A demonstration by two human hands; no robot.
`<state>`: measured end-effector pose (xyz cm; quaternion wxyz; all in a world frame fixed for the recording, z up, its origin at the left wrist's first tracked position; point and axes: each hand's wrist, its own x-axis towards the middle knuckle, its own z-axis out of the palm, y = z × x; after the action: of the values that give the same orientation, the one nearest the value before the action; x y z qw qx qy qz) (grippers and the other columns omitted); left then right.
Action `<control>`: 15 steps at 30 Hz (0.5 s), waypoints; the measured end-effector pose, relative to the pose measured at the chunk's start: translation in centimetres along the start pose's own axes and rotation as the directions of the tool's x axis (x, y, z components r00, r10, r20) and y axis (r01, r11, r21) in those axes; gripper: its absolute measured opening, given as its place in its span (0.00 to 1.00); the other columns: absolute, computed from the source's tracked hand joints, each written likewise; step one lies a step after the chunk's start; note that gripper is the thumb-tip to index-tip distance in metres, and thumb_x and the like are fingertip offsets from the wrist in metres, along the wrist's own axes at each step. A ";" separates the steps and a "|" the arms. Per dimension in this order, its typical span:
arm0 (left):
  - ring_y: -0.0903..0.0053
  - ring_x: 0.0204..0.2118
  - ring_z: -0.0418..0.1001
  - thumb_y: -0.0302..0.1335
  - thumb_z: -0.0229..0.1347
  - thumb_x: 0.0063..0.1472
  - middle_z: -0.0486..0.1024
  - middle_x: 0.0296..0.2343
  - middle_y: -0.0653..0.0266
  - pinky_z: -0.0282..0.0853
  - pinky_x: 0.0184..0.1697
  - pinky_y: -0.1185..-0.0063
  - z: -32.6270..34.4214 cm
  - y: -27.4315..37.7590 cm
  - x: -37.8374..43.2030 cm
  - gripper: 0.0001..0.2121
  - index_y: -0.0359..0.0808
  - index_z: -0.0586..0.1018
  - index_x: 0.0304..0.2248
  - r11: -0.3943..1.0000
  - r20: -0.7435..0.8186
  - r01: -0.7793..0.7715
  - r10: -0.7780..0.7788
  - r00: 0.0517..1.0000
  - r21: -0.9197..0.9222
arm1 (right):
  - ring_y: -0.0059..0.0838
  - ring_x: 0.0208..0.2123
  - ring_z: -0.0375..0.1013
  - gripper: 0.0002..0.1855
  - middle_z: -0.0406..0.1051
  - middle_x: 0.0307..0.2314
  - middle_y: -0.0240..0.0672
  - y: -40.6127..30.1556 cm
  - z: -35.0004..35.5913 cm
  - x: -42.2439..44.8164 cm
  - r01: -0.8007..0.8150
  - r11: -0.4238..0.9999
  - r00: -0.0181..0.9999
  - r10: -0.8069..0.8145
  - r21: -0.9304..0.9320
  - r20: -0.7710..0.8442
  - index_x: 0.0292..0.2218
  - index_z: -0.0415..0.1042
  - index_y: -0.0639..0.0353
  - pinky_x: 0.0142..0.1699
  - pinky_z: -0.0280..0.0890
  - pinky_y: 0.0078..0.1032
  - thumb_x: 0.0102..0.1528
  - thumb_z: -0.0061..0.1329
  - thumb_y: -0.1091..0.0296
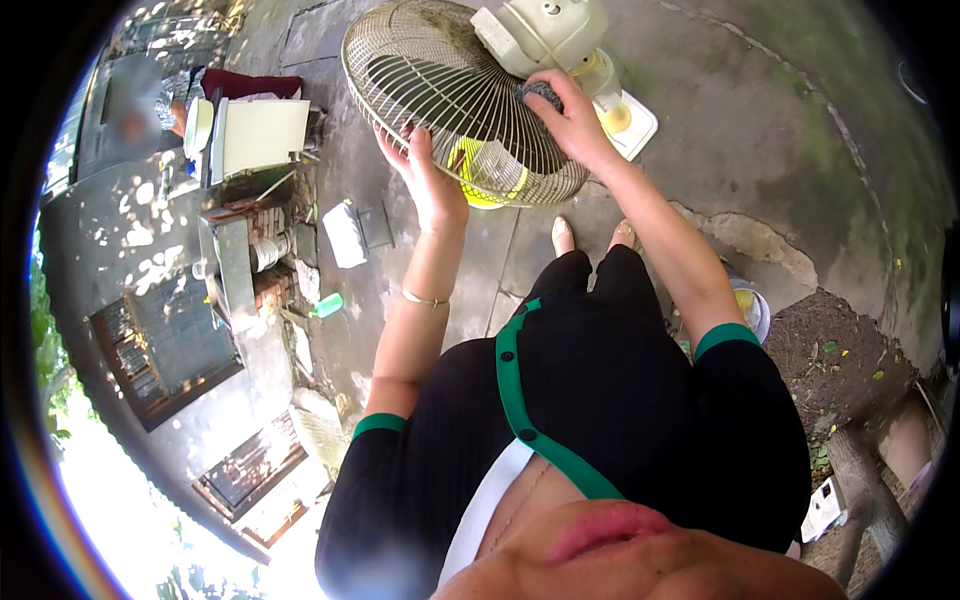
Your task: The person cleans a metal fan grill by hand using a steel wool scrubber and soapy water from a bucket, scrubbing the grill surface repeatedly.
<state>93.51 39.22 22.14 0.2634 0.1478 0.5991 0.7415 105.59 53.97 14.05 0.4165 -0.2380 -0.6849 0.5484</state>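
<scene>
An electric fan with a round wire guard (457, 97) stands before me, tilted, its pale motor housing (559, 30) at the top and its white base (637, 127) on the ground. My left hand (431, 180) holds the lower left rim of the guard, thumb on the outside. A dark grey scouring pad (541, 94) is pinched in my right hand (570, 120) against the guard's wires near the motor housing. Behind the guard, low down, a bright yellow tub or basin (484, 196) shows in part.
Concrete ground (480, 262) lies around my feet. A green bottle (328, 305) and a white packet (345, 234) lie to the left, near brickwork (266, 292). A white-topped table (262, 135) stands at the upper left, a person beside it. At right are a bucket (752, 307) and bare soil (832, 360).
</scene>
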 end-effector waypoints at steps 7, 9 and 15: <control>0.67 0.63 0.56 0.48 0.50 0.64 0.55 0.61 0.63 0.59 0.54 0.61 0.9 0.5 -0.8 0.37 0.55 0.44 0.66 0.997 -0.109 -0.007 0.015 0.994 0.076 | 0.45 0.37 0.68 0.14 0.69 0.34 0.40 -4.6 0.9 -8.0 0.271 0.951 0.953 -0.287 -0.148 -0.097 0.39 0.69 0.58 0.42 0.63 0.37 0.52 0.58 0.72; 0.67 0.62 0.57 0.48 0.51 0.64 0.55 0.61 0.65 0.59 0.53 0.61 0.5 0.4 -0.6 0.37 0.56 0.44 0.66 0.997 -0.104 -0.005 0.012 0.995 0.076 | 0.43 0.39 0.68 0.16 0.69 0.35 0.40 -5.2 0.6 -9.5 0.287 0.949 0.957 -0.291 -0.130 -0.009 0.39 0.69 0.57 0.43 0.64 0.35 0.50 0.59 0.73; 0.68 0.60 0.57 0.49 0.52 0.63 0.54 0.61 0.68 0.60 0.52 0.63 0.4 0.0 -0.4 0.38 0.57 0.45 0.66 0.996 -0.050 -0.059 0.062 0.997 0.064 | 0.42 0.40 0.69 0.18 0.70 0.35 0.39 -7.0 -1.2 -5.7 0.258 0.966 0.962 -0.259 -0.029 -0.085 0.42 0.70 0.58 0.45 0.65 0.35 0.49 0.60 0.76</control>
<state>94.08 39.29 22.29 0.2203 0.1545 0.6239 0.7337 110.57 48.14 18.93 0.5122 -0.1743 -0.6958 0.4723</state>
